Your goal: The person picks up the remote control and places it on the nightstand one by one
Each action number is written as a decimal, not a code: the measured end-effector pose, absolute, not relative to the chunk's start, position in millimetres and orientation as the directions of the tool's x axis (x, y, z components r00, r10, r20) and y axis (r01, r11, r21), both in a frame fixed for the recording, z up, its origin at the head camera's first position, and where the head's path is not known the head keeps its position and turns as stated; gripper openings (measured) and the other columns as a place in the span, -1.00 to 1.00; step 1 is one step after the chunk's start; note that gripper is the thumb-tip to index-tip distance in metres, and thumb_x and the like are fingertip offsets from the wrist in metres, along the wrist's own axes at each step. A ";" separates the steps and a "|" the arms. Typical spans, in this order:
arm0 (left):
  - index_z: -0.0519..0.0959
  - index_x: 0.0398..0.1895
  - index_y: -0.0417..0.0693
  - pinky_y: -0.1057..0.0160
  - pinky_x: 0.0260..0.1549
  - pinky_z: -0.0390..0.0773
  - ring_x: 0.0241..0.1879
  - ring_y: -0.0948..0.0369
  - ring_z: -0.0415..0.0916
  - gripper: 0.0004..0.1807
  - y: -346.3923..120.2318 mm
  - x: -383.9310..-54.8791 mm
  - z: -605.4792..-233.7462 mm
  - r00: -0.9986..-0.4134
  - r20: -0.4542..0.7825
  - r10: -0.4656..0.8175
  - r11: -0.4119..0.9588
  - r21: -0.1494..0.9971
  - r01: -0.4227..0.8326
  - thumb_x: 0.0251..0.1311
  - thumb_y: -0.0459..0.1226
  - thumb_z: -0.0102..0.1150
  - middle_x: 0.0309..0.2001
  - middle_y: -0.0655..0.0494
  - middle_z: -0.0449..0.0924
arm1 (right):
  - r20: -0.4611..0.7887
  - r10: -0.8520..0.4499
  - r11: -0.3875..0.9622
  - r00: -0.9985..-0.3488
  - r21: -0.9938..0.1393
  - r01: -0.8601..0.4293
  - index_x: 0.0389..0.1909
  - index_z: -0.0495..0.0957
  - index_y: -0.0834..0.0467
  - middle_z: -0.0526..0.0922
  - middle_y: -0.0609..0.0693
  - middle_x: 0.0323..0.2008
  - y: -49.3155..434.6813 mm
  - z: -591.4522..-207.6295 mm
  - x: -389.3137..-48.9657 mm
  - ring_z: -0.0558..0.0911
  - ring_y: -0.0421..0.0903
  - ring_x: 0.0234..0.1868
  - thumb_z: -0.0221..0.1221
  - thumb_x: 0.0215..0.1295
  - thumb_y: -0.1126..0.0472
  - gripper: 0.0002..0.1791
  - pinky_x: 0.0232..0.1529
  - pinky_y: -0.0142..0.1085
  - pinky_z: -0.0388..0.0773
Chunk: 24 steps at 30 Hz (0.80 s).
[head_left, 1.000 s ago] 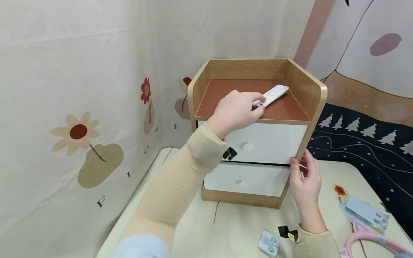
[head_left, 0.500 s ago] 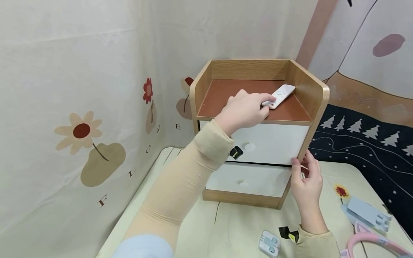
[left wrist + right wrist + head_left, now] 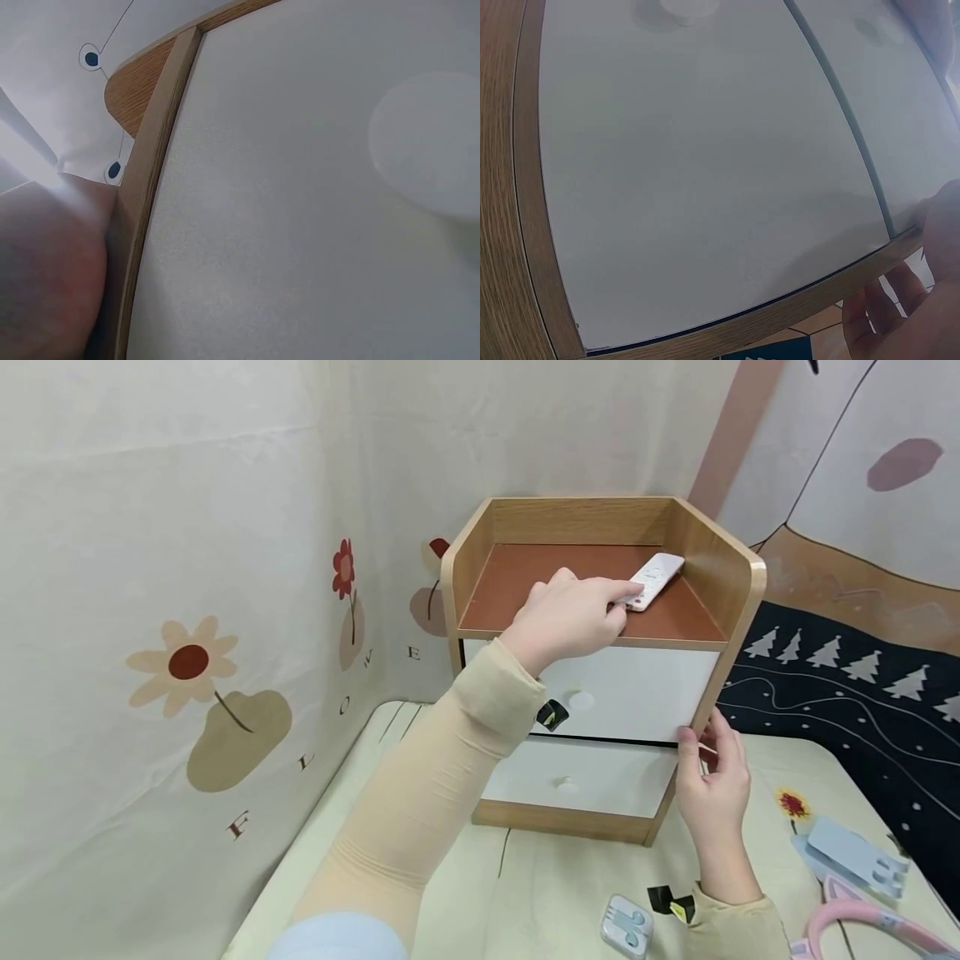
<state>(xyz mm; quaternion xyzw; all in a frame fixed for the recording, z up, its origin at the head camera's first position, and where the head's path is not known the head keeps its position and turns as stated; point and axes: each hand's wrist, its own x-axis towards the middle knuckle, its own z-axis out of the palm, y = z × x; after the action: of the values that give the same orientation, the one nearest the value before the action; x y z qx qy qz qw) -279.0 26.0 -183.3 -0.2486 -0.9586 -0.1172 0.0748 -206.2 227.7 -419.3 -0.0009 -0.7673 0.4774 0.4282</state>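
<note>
A small two-drawer cabinet (image 3: 600,522) of light wood with white drawer fronts stands on the padded surface. On its brown top lies a white remote control (image 3: 657,578), slanting towards the back right corner. My left hand (image 3: 568,614) reaches over the top's front edge and pinches the near end of the remote, index fingertip on its upper face and thumb at its edge. My right hand (image 3: 712,781) holds the cabinet's right front edge, thumb at the front and fingers on the side wall. Both drawers look closed. The upper white knob (image 3: 435,142) shows in the left wrist view.
Boxed earphones (image 3: 626,927) lie in front of the cabinet. To the right are a light blue holder-like object (image 3: 855,856) and a pink headband-shaped item (image 3: 862,912) with cat ears. Patterned cloth (image 3: 187,485) hangs behind and at the left.
My left hand and the remote have moved right across the cabinet top, mostly in the first half second. My right hand stays at the cabinet's edge.
</note>
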 end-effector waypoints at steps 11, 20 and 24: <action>0.33 0.63 0.77 0.10 0.10 0.40 0.13 0.16 0.38 -0.47 21.2 -277.0 -187.9 -0.855 0.245 0.458 0.848 0.170 0.503 0.69 0.11 -0.19 0.54 0.66 0.46 | 0.654 0.402 0.540 -0.640 -0.734 -0.412 0.60 0.45 0.19 0.38 -0.60 0.04 224.7 -418.7 -206.1 0.48 -0.61 0.10 0.20 0.66 0.23 -0.44 0.13 -0.75 0.42; 0.42 0.61 0.62 0.16 -0.04 0.45 0.11 0.16 0.46 -0.48 20.1 -270.2 -197.0 -0.823 0.360 0.440 0.854 0.115 0.507 0.67 0.15 -0.10 0.51 0.54 0.54 | 0.651 0.403 0.543 -0.644 -0.736 -0.404 0.60 0.44 0.19 0.37 -0.61 0.05 226.1 -420.8 -206.1 0.47 -0.61 0.10 0.20 0.66 0.23 -0.43 0.13 -0.76 0.41; 0.50 0.56 0.57 0.18 -0.13 0.50 0.08 0.17 0.55 -0.51 19.0 -265.9 -205.9 -0.781 0.457 0.426 0.859 0.066 0.507 0.68 0.15 -0.09 0.46 0.52 0.60 | 0.662 0.398 0.549 -0.635 -0.727 -0.413 0.60 0.44 0.20 0.36 -0.60 0.05 227.1 -421.7 -207.1 0.47 -0.62 0.10 0.21 0.65 0.25 -0.43 0.12 -0.76 0.41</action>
<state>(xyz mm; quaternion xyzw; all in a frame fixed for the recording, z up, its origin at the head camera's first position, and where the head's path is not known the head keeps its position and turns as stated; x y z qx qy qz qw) -265.9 19.0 -205.9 -0.2484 -0.9390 -0.0930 0.2190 -207.1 227.1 -421.7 0.0049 -0.7697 0.4747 0.4269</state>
